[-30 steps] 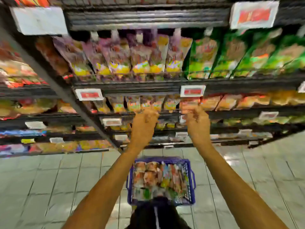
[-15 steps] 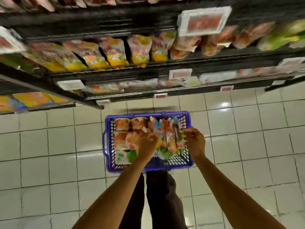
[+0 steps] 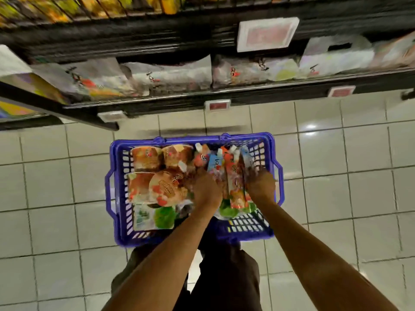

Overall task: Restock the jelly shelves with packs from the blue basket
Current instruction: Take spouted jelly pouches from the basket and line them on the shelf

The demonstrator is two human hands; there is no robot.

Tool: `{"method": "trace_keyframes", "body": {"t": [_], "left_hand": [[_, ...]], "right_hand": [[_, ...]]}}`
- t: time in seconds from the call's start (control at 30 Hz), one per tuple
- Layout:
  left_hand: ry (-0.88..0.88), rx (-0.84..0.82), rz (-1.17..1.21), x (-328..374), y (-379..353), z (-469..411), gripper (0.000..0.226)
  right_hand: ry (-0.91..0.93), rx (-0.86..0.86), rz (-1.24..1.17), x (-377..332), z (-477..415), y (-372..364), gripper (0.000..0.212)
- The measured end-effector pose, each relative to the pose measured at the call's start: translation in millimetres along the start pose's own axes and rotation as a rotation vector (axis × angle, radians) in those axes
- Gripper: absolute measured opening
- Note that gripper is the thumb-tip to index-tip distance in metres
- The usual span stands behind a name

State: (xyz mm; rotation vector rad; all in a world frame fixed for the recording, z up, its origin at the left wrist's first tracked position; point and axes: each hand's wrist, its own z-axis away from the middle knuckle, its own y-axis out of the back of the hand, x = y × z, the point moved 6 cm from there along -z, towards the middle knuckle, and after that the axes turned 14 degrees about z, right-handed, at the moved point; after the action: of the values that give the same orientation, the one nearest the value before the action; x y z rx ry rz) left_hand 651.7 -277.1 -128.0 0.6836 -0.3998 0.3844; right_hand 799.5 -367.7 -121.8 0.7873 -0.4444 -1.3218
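Note:
The blue basket point(image 3: 116, 189) stands on the tiled floor in front of my legs. Its left half holds round brown jelly cup packs point(image 3: 166, 187) and a green pack point(image 3: 155, 217). Upright spouted jelly pouches point(image 3: 233, 176) in orange, red and blue fill the right half. My left hand point(image 3: 206, 189) reaches down into the basket on the left side of the pouches. On their right side, by the basket's right wall, is my right hand point(image 3: 260, 187). The fingers of both hands are buried among the pouches and blurred, so any grip is hidden.
The black bottom shelf point(image 3: 224, 95) runs across the top of the view, with pale bagged packs point(image 3: 170, 75) lying on it and price tags point(image 3: 217, 105) on its edge. White floor tiles point(image 3: 336, 198) surround the basket.
The view has dropped from the upper shelves to the floor. Both hands came down from the shelf front into the basket and now sit deeper among the pouches.

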Motion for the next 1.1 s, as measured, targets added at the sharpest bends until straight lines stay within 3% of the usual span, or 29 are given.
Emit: {"method": "trace_keyframes", "body": {"t": [0.1, 0.2, 0.3, 0.33, 0.47, 0.63, 0.77, 0.87, 0.97, 1.1], "left_hand": [[-0.015, -0.023, -0.066, 0, -3, -11, 0.029], [-0.048, -0.132, 0.03, -11, -6, -16, 0.028], [-0.114, -0.133, 0.152, -17, 0, -12, 0.026], [-0.133, -0.121, 0.183, -18, 2, -11, 0.026], [-0.135, -0.152, 0.335, -17, 14, 2, 0.035], [-0.071, -0.237, 0.54, -11, 55, 28, 0.03], [0.005, -0.203, 0.73, 8, 117, 61, 0.02], [-0.032, -0.183, 0.851, 37, 173, 99, 0.01], [-0.131, -0.138, 0.863, 80, 236, 147, 0.014], [-0.331, -0.091, 0.854, 156, 323, 226, 0.028]], "right_hand": [[-0.035, -0.162, 0.008, 1, -4, -26, 0.023], [-0.159, -0.168, 0.032, 2, 0, -31, 0.024], [-0.153, -0.2, 0.153, 3, -5, -32, 0.064], [-0.16, -0.225, 0.124, 2, -4, -32, 0.067], [-0.219, -0.193, -0.084, 8, 8, -31, 0.059], [-0.296, -0.537, -0.514, 1, 49, -29, 0.027], [-0.143, -0.602, -0.754, -34, 107, 23, 0.03], [-0.055, -0.543, -0.858, -62, 153, 83, 0.038], [-0.002, -0.513, -0.922, -98, 204, 149, 0.046], [0.215, -0.403, -1.014, -149, 279, 244, 0.047]]}}
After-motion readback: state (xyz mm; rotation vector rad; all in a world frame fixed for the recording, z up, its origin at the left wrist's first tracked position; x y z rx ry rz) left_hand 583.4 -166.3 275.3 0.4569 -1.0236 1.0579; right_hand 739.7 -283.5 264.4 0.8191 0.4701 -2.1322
